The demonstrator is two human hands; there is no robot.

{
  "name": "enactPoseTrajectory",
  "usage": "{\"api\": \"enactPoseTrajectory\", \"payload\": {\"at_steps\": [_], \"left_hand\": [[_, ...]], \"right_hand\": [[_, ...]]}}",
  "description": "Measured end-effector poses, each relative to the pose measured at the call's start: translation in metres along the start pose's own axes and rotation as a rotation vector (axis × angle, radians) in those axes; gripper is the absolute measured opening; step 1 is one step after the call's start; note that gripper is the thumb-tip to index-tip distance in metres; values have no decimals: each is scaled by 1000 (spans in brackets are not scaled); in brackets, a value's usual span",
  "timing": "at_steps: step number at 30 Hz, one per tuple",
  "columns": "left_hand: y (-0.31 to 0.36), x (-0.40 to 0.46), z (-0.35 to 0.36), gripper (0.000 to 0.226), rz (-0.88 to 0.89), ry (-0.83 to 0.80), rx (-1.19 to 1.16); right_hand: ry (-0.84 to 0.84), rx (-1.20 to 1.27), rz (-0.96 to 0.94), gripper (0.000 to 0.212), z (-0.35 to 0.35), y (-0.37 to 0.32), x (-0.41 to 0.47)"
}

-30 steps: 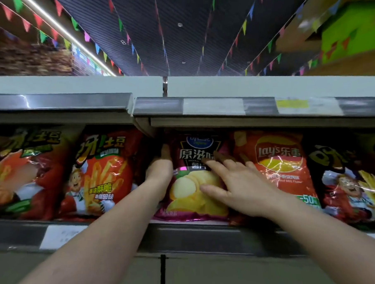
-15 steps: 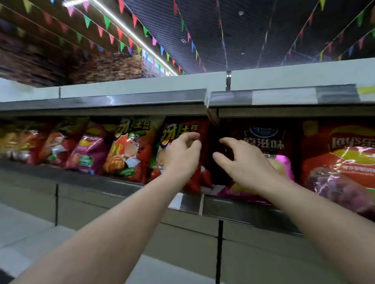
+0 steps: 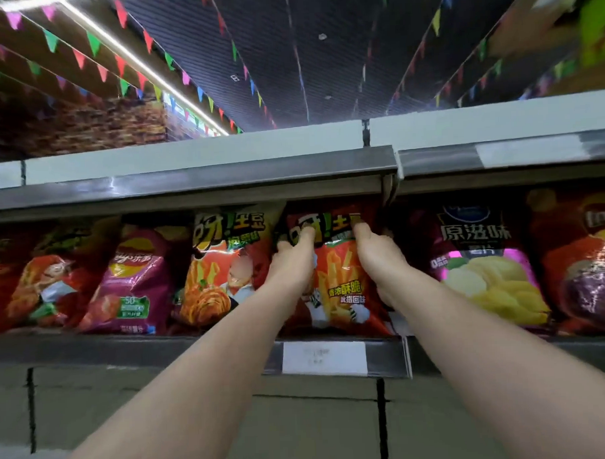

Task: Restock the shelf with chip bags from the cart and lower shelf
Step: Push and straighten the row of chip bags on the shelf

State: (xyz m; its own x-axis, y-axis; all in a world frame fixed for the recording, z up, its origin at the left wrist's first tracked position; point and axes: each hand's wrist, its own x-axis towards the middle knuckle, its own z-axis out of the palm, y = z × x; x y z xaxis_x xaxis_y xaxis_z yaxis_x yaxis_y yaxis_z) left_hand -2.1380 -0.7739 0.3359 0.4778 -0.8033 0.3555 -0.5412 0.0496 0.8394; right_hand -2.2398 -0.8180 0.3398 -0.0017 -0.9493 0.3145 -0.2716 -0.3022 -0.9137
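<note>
A red chip bag with a fries picture (image 3: 338, 276) stands on the shelf (image 3: 126, 348), right in front of me. My left hand (image 3: 292, 261) grips its upper left edge, fingers curled round the side. My right hand (image 3: 375, 257) holds its upper right edge, thumb on the front near the top. Left of it stands a similar orange-red bag (image 3: 223, 267), right of it a purple bag with a yellow chips picture (image 3: 483, 266). The cart and lower shelf are out of view.
More bags line the shelf: a magenta one (image 3: 133, 281) and red ones (image 3: 36, 282) at left, a red-orange one (image 3: 586, 262) at far right. The upper shelf's metal lip (image 3: 188, 185) overhangs the bags closely. A white price label (image 3: 323, 358) sits on the rail below.
Both hands have left the purple bag and moved left onto the red fries bag, which they now hold by its upper edges. My view has shifted left along the shelf.
</note>
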Motion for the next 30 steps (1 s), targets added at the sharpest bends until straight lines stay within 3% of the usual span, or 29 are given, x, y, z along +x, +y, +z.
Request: {"api": "enactPoseTrajectory", "payload": {"at_steps": [4,7,9,12,16,23,30], "left_hand": [[-6,-6,-4,58,163,-19,-32],[-16,-16,-19,51,481,120,85],[-23,-8,-34,51,576,253,203],[-42,12,-57,53,458,373,446],[-51,26,-73,72,279,187,560],[-49,29,-69,84,306,106,641],[-42,29,-79,79,291,-4,649]], "right_hand": [[96,119,123,72,13,0,10],[121,176,169,87,20,2,15],[142,191,159,98,22,8,24],[142,195,155,100,23,13,29],[112,182,167,76,21,6,18],[69,152,190,60,29,-1,13],[172,-17,161,66,35,-2,5]]}}
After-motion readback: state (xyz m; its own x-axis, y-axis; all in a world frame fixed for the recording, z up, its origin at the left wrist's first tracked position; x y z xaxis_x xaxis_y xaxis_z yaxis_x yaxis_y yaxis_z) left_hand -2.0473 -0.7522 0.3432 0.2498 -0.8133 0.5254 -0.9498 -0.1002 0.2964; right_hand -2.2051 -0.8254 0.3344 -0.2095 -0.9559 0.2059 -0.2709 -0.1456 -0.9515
